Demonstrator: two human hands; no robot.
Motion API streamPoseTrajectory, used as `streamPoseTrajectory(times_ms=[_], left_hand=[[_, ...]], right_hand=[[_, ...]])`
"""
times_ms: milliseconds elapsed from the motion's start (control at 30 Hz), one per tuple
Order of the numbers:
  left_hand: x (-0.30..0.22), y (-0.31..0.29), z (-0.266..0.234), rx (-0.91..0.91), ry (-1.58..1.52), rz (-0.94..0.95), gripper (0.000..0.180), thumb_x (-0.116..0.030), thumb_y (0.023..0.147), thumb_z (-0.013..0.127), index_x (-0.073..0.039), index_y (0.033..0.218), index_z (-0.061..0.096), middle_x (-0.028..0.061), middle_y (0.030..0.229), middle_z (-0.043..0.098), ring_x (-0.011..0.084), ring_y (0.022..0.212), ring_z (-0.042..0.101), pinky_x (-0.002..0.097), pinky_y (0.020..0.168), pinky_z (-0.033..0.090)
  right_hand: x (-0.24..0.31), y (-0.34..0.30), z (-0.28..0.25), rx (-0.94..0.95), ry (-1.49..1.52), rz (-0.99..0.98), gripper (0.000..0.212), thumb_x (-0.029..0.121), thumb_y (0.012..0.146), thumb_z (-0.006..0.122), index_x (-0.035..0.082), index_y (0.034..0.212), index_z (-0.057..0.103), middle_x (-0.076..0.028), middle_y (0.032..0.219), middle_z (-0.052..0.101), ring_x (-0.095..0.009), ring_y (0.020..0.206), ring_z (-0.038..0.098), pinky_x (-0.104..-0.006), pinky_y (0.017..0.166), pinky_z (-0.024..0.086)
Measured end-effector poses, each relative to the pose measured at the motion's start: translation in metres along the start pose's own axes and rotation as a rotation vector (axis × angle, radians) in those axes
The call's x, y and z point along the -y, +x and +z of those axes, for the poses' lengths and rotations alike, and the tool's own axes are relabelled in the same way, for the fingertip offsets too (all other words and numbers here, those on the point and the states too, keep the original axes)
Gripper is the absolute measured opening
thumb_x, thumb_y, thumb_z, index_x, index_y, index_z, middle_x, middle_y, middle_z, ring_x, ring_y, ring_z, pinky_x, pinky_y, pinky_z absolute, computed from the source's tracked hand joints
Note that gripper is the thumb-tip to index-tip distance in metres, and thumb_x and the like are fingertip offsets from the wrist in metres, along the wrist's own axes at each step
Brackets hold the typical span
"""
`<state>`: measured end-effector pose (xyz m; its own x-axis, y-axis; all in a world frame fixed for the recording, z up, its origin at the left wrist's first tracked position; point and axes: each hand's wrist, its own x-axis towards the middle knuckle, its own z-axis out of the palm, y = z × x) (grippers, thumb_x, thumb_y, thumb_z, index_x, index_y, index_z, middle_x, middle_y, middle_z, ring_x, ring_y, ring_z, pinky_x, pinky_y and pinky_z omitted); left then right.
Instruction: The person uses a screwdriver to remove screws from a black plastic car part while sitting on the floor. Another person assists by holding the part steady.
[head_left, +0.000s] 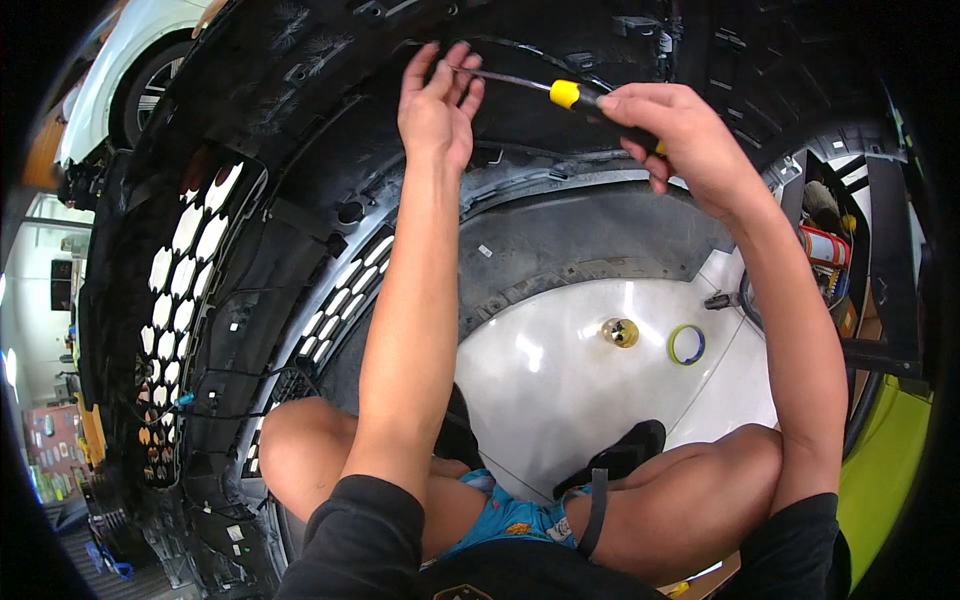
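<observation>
A screwdriver [564, 94] with a black and yellow handle and a thin metal shaft lies across the upper middle of the view. My right hand [668, 125] is wrapped round its handle, thumb along the top. At the other end of the shaft, my left hand [438, 105] has its thumb and fingers bent around the tip. Whether a small part sits between those fingertips, I cannot make out. Both hands are raised in front of the inner side of a large black car bumper [330, 110], which curves around me.
Honeycomb grille openings [185, 270] show in the bumper at left. On the light floor [530, 400] lie a clear yellowish tape roll [620, 333] and a green-blue ring [687, 345]. A cart with a red-and-white can [825, 247] stands right, a white car [120, 75] upper left.
</observation>
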<state>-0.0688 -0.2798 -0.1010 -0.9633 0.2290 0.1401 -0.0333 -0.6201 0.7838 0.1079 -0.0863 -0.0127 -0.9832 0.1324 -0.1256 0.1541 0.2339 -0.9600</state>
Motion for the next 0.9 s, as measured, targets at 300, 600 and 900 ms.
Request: streamPoseTrajectory(times_ms=[300, 600, 900], left_hand=[[-0.008, 0.019, 0.02, -0.092, -0.292, -0.124, 0.018, -0.017, 0.101, 0.062, -0.007, 0.116, 0.059, 0.008, 0.12, 0.069, 0.0232, 0.115, 0.065, 0.0379, 0.09, 0.049], [0.003, 0.032, 0.002, -0.049, -0.254, -0.175, 0.027, -0.028, 0.102, 0.063, -0.013, 0.123, 0.056, 0.0033, 0.121, 0.071, 0.0188, 0.111, 0.064, 0.0358, 0.086, 0.043], [0.007, 0.031, 0.004, 0.046, -0.288, -0.206, 0.026, -0.025, 0.101, 0.065, -0.012, 0.122, 0.059, 0.0031, 0.116, 0.073, 0.0171, 0.108, 0.067, 0.0319, 0.081, 0.043]], right_hand=[[0.029, -0.01, 0.017, -0.087, 0.127, 0.01, 0.035, 0.036, 0.096, 0.063, 0.004, 0.109, 0.068, 0.004, 0.063, 0.047, -0.003, 0.046, 0.036, -0.0214, 0.042, 0.036], [0.038, -0.013, 0.027, -0.134, 0.113, 0.053, 0.035, 0.036, 0.094, 0.063, 0.003, 0.104, 0.071, 0.001, 0.064, 0.05, -0.004, 0.046, 0.038, -0.0234, 0.043, 0.036], [0.04, -0.012, 0.026, -0.147, 0.059, 0.019, 0.034, 0.036, 0.096, 0.061, 0.004, 0.103, 0.07, 0.002, 0.061, 0.047, -0.004, 0.044, 0.036, -0.0217, 0.04, 0.034]])
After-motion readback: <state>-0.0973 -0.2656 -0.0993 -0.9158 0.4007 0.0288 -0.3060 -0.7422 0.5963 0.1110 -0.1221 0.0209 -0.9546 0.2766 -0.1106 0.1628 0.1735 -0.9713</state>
